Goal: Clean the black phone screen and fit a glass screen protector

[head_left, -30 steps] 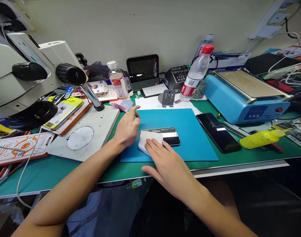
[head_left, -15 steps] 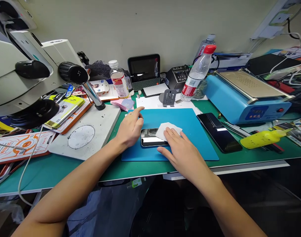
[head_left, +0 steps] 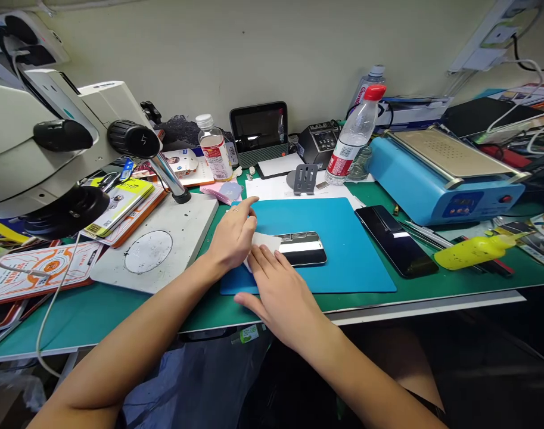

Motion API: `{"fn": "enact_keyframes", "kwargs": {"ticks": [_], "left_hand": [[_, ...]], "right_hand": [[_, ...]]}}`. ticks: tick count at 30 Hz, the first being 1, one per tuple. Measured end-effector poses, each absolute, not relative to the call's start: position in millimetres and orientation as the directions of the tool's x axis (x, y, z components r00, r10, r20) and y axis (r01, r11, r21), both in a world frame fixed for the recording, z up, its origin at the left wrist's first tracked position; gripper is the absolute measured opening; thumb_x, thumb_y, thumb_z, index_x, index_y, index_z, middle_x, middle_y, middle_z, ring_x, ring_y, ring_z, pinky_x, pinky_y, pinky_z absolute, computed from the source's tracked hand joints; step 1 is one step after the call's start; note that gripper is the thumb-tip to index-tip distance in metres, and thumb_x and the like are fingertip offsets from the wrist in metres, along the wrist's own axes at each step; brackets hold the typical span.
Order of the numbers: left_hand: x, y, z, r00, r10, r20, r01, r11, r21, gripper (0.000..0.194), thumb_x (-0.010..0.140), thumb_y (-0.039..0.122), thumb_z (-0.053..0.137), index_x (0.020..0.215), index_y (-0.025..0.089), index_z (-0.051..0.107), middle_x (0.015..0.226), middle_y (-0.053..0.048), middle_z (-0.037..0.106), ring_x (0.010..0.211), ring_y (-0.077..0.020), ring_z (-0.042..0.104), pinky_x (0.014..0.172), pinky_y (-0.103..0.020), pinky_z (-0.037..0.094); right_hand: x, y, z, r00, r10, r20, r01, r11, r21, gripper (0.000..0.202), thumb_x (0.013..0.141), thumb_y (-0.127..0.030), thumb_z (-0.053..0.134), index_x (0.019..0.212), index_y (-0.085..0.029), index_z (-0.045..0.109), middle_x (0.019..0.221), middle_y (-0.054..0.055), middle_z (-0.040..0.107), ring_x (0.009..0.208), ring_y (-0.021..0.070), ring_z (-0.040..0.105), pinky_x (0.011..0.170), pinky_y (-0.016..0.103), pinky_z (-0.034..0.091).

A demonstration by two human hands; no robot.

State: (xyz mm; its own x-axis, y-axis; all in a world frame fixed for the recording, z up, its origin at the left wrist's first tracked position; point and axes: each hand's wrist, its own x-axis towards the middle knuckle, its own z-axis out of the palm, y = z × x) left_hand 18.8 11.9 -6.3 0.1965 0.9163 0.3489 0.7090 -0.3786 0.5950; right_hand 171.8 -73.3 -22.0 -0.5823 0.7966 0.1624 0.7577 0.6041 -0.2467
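A smartphone (head_left: 314, 253) lies flat on the blue mat (head_left: 343, 229), its dark glass showing a bright reflection. My right hand (head_left: 280, 292) is laid flat over a white wipe (head_left: 260, 241), pressing it on the phone's left part; the fingers lie on the wipe and the thumb sticks out to the left. My left hand (head_left: 233, 238) is on its side at the phone's left end, index finger stretched out and thumb raised. Its lower fingers are hidden, so I cannot tell whether they touch the phone.
A microscope (head_left: 66, 149) on a white base (head_left: 191, 229) stands left. To the right are another dark phone (head_left: 394, 241), a yellow squeeze bottle (head_left: 472, 251) and a blue heating-plate machine (head_left: 410, 179). Plastic bottles (head_left: 215, 155) and a small phone stand (head_left: 305, 179) line the back.
My right hand has slid left along the phone with the wipe, uncovering the phone's right end. My left hand has stayed nearly in place.
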Motion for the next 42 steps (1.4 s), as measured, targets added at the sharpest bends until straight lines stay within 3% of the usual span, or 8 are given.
{"fn": "enact_keyframes", "kwargs": {"ticks": [12, 21, 26, 33, 42], "left_hand": [[19.5, 12.3, -5.6, 0.202, 0.929, 0.311, 0.723, -0.355, 0.592, 0.055, 0.098, 0.035, 0.026, 0.142, 0.012, 0.049, 0.109, -0.011, 0.068, 0.098, -0.0262, 0.06, 0.093, -0.043, 0.049], [22.0, 11.6, -2.1, 0.214, 0.933, 0.289, 0.729, -0.35, 0.589, 0.058, 0.097, 0.036, 0.025, 0.142, 0.009, 0.051, 0.109, -0.012, 0.068, 0.098, -0.0267, 0.059, 0.093, -0.045, 0.049], [23.6, 11.3, -3.0, 0.219, 0.926, 0.306, 0.726, -0.365, 0.583, 0.058, 0.098, 0.036, 0.024, 0.141, 0.01, 0.051, 0.109, -0.012, 0.068, 0.098, -0.0267, 0.06, 0.094, -0.045, 0.049], [21.6, 14.5, -10.0, 0.228, 0.913, 0.338, 0.716, -0.392, 0.577, 0.057, 0.099, 0.036, 0.024, 0.141, 0.01, 0.051, 0.107, -0.011, 0.069, 0.102, -0.0263, 0.061, 0.097, -0.043, 0.048], [18.7, 14.6, -11.1, 0.224, 0.911, 0.346, 0.721, -0.394, 0.571, 0.056, 0.099, 0.035, 0.025, 0.141, 0.01, 0.052, 0.109, -0.011, 0.069, 0.103, -0.026, 0.06, 0.098, -0.043, 0.048]], "right_hand": [[260.5, -84.9, -24.1, -0.549, 0.807, 0.218, 0.812, 0.577, -0.092, 0.07, 0.105, -0.055, 0.038, 0.15, -0.002, 0.05, 0.155, 0.022, 0.051, 0.142, 0.034, 0.054, 0.112, 0.058, 0.049], [265.3, -54.2, -23.9, -0.435, 0.894, 0.105, 0.886, 0.446, -0.125, 0.081, 0.104, -0.062, 0.03, 0.149, 0.002, 0.049, 0.158, 0.027, 0.046, 0.148, 0.0374, 0.044, 0.119, 0.061, 0.039], [245.9, -45.1, -28.7, -0.401, 0.903, 0.155, 0.902, 0.419, -0.104, 0.084, 0.101, -0.063, 0.038, 0.15, 0.005, 0.046, 0.157, 0.03, 0.045, 0.149, 0.0404, 0.042, 0.12, 0.059, 0.037], [196.0, -38.5, -21.8, -0.444, 0.884, 0.148, 0.87, 0.465, -0.167, 0.087, 0.097, -0.068, 0.045, 0.148, 0.003, 0.05, 0.155, 0.027, 0.051, 0.148, 0.0395, 0.044, 0.122, 0.054, 0.035], [173.4, -63.5, -21.5, -0.572, 0.807, 0.149, 0.775, 0.591, -0.224, 0.086, 0.097, -0.066, 0.047, 0.153, -0.001, 0.045, 0.16, 0.022, 0.045, 0.151, 0.0342, 0.041, 0.125, 0.052, 0.033]]}}
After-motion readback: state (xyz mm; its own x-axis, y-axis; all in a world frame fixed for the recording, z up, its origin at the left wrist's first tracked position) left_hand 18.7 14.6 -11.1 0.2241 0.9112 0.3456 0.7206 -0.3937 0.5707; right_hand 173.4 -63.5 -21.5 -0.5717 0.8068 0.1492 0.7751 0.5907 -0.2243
